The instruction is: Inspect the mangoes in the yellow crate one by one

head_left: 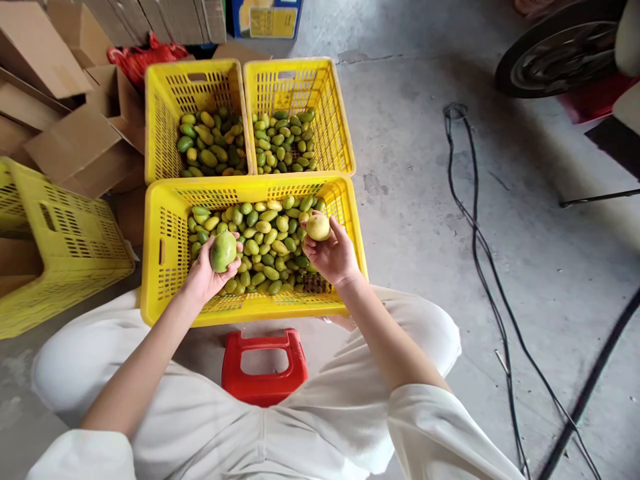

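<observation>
My left hand (206, 275) is closed round a green mango (223, 251), held over the left part of the near yellow crate (170, 303). In my right hand (334, 252) rests a paler, yellowish mango (318, 227), gripped by the fingers above the right side of the same crate. Below both hands lie many small green and yellow mangoes (270, 260), heaped inside that crate. A dark patch of its bottom grid shows near the front right corner.
Two more yellow crates (350, 143) with mangoes stand behind. A red stool (265, 387) sits between my legs. Cardboard boxes (83, 150) and a tilted yellow crate (83, 233) are at left. Black cables (475, 227) cross the floor at right, near a vehicle wheel (560, 53).
</observation>
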Tool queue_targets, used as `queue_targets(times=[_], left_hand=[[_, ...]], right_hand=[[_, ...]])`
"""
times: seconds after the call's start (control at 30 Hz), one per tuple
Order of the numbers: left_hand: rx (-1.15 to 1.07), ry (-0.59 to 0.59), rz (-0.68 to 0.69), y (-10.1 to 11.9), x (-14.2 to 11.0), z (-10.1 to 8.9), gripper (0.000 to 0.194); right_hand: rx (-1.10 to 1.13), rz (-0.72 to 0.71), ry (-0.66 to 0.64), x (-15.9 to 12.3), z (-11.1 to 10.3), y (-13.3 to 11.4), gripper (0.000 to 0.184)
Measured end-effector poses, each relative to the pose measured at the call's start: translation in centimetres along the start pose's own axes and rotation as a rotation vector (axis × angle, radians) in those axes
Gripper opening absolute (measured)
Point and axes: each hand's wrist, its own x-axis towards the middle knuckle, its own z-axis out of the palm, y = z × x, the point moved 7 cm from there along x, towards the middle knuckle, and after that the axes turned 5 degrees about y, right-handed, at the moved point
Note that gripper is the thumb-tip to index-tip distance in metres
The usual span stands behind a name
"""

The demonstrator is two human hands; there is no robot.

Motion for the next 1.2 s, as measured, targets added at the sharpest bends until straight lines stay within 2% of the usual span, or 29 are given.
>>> queue_targets(times=[0.17,0.27,0.33,0.5,0.57,0.67,0.8,0.9,1.03,1.07,1.2], left_hand=[[0.005,0.045,0.044,0.0,0.4,-0.7,0.03],[0.003,0.021,0.122,0.3,0.6,-0.8,0.02],[-0.009,0.014,0.144,0.4,0.7,-1.0,0.02],[-0.069,0.169,0.167,0.7,1.4,-2.6,0.017],[-0.074,0.187,0.168,0.7,1.6,-2.8,0.02],[-0.079,0.156,0.133,0.6,1.6,-2.4,0.028],[-0.099,0.127,0.059,0.4,1.1,-1.8,0.032],[-0.07,0.091,0.014,0.3,0.5,-1.4,0.032],[-0.05,0.033,0.029,0.6,0.1,-0.8,0.031],[-0.045,0.029,0.036,0.7,0.0,-0.7,0.03],[-0.026,0.049,0.081,0.8,0.0,-0.7,0.021]], right_hand=[[0.038,0.051,-0.03,-0.3,0.4,0.4,0.023],[0.011,0.057,-0.029,-0.3,0.4,0.7,0.029],[-0.026,0.044,-0.048,-0.3,0.6,0.7,0.032],[-0.087,0.028,-0.097,-0.5,1.1,0.7,0.039],[-0.096,0.031,-0.076,-0.5,1.0,0.6,0.038],[-0.099,0.045,-0.036,-0.4,0.8,0.5,0.034],[-0.09,0.132,-0.048,0.0,0.6,1.1,0.043],[-0.074,0.185,-0.063,0.2,0.5,1.6,0.033],[-0.048,0.172,-0.078,-0.1,0.5,1.4,0.016],[-0.047,0.167,-0.085,-0.2,0.6,1.3,0.017],[-0.104,0.158,-0.124,-0.7,1.1,1.2,0.043]])
